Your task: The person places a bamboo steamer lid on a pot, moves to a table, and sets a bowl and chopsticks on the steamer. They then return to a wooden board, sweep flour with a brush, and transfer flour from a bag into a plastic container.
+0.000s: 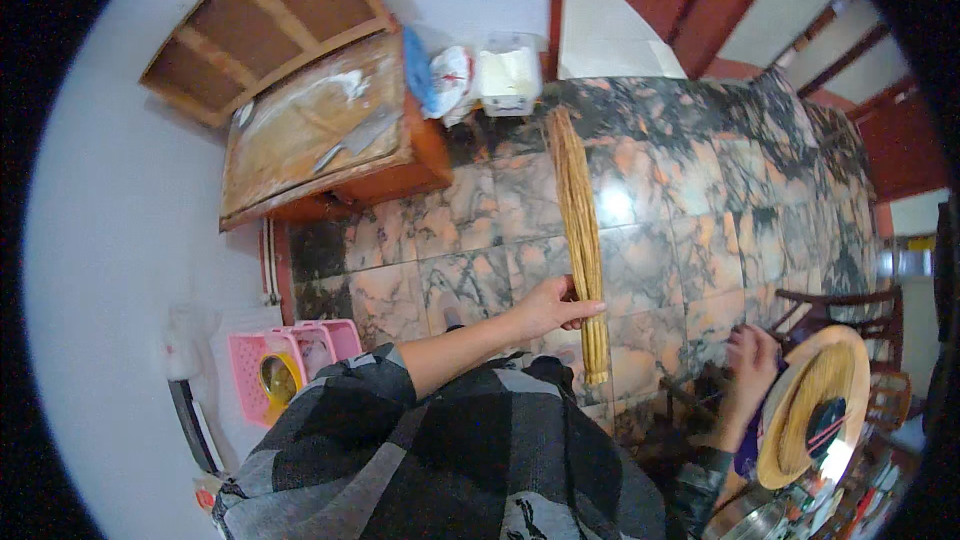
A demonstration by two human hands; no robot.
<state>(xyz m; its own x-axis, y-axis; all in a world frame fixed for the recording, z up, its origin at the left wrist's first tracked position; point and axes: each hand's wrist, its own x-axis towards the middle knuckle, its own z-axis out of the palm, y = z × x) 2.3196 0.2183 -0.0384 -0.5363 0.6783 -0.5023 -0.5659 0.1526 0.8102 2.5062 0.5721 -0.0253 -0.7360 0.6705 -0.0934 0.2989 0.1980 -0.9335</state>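
My left hand (566, 307) grips a long bundle of yellow-brown strands (577, 217) near its lower end, thumb across the front. The strands lie close together and run away from me in a nearly straight sheaf; what they are made of is unclear. My right hand (750, 356) is blurred, with no object visible in its fingers. It is beside the rim of a round pale tray (857, 360). A mass of similar straw-coloured strands (806, 390) fills much of that tray, along with a dark round piece (826, 424) crossed by thin red sticks.
A wooden work table (315, 142) bears white powder (349, 82) and a cleaver (360, 139). Beyond it stands a plastic tub (510, 79) with pale contents. Pink baskets (244, 367) sit by the left wall. Dark wooden chairs (862, 307) stand right, on marbled floor tiles (465, 262).
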